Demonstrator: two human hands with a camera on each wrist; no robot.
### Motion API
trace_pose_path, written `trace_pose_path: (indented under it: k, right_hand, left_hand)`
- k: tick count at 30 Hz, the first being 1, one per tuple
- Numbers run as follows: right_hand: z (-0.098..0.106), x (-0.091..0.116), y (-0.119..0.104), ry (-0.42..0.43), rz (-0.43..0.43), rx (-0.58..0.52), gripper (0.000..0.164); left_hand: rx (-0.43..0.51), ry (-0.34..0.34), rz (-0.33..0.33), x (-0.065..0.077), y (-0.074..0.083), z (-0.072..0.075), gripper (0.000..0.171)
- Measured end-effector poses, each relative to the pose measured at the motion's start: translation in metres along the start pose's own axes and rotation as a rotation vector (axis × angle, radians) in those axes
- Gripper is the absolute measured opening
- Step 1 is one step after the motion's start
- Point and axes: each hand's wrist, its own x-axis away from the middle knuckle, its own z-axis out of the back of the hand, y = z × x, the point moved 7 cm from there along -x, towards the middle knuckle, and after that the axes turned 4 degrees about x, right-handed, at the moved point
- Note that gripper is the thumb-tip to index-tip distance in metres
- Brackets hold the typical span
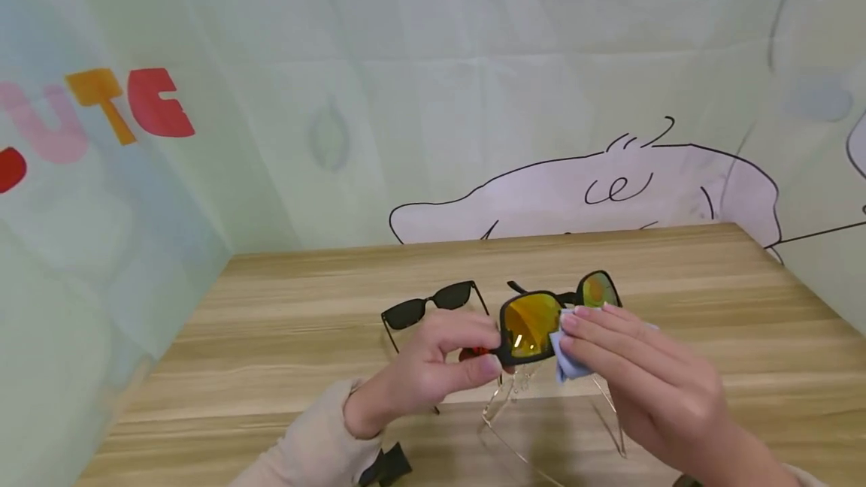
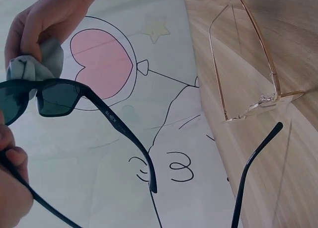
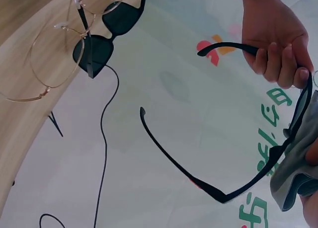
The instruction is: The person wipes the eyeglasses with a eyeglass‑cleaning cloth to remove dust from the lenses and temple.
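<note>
Head view: the left hand (image 1: 443,355) had thumb and fingers clamped on one temple of a pair of black-framed sunglasses (image 1: 532,324), near the hinge. The sunglasses were in the air above the wood-grain table (image 1: 291,307); the frame held two mirrored lenses, orange-yellow in tone. The right hand (image 1: 652,374) pinched a pale blue cloth (image 1: 573,359), which lay against the frame near the bridge and covered part of the lens edges. On the table behind the left hand lay dark-lensed sunglasses (image 1: 406,313), arms unfolded. Gold wire glasses (image 1: 487,418) lay below the held pair. A small dark object (image 1: 387,466) sat by the left sleeve (image 1: 318,434); its kind could not be told.

Left wrist view: the held pair was seen from the other side, lenses dark green, one temple extended with pale lettering. The cloth was bunched under the right hand's fingers along the top of the frame. The gold wire glasses stood on the table with arms unfolded.

Right wrist view: the left hand's fingers were curled round the temple; the held frame appeared nearly edge-on. The cloth, folded, met it at the right border. The gold wire glasses overlapped the dark-lensed sunglasses in this line of sight; contact between them could not be told.
</note>
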Motion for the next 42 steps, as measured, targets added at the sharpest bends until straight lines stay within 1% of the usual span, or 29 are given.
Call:
trace_pose_path:
  k: [2,5,9,11,13,15,18,20,22,26,29,32,34,36,38,40,42]
  right_hand:
    - [0.0,-0.003,0.001,0.005,-0.02,0.008,0.02]
    - [-0.004,-0.009,-0.001,0.03,-0.017,0.014,0.019]
    - [-0.014,-0.014,-0.008,0.066,0.051,0.03,0.018]
    - [-0.018,-0.013,-0.012,0.069,0.091,0.036,0.017]
    - [-0.021,-0.011,-0.015,0.071,0.124,0.029,0.016]
    - [-0.022,-0.008,-0.017,0.062,0.151,0.019,0.015]
    - [-0.022,-0.004,-0.019,0.019,0.164,-0.002,0.015]
    - [-0.022,-0.002,-0.019,-0.022,0.162,-0.014,0.016]
    - [-0.019,0.001,-0.02,-0.042,0.157,-0.022,0.016]
    - [-0.01,0.005,-0.016,-0.032,0.123,-0.035,0.016]
    - [-0.003,0.007,-0.012,0.006,0.08,-0.032,0.017]
    - [0.0,0.002,-0.007,0.02,0.033,-0.02,0.019]
    - [0.0,-0.003,-0.005,0.031,0.017,-0.012,0.02]
    - [-0.003,-0.005,-0.004,0.023,0.005,-0.01,0.02]
    - [-0.007,0.0,-0.002,0.022,0.015,-0.008,0.018]
    - [-0.014,0.013,-0.002,0.039,0.056,0.002,0.015]
    - [-0.021,0.025,-0.004,0.037,0.097,0.019,0.013]
  left_hand:
    - [0.006,-0.021,-0.007,0.0,0.0,-0.003,0.033]
    - [0.007,-0.046,-0.022,-0.001,0.0,-0.007,0.034]
    - [0.001,-0.064,-0.051,-0.002,-0.001,-0.011,0.027]
    - [-0.002,-0.066,-0.066,-0.002,-0.001,-0.012,0.023]
    - [-0.007,-0.063,-0.068,-0.002,-0.002,-0.011,0.022]
    - [-0.019,-0.052,-0.061,-0.002,-0.002,-0.009,0.024]
    - [-0.039,-0.031,-0.046,-0.002,-0.002,-0.005,0.03]
    - [-0.048,-0.025,-0.039,-0.001,-0.002,-0.003,0.031]
    - [-0.044,-0.028,-0.035,-0.001,-0.003,-0.002,0.031]
    - [-0.012,-0.036,-0.044,0.0,-0.001,0.0,0.034]
    - [0.006,-0.039,-0.057,0.002,0.001,0.002,0.035]
    - [0.014,-0.05,-0.057,0.001,0.002,0.002,0.036]
    - [0.008,-0.063,-0.065,-0.001,0.003,0.0,0.036]
    - [0.0,-0.076,-0.08,-0.003,0.003,-0.002,0.036]
    - [-0.02,-0.087,-0.111,-0.004,0.004,-0.004,0.035]
    - [-0.034,-0.091,-0.139,-0.005,0.004,-0.006,0.034]
    - [-0.044,-0.089,-0.153,-0.004,0.004,-0.007,0.033]
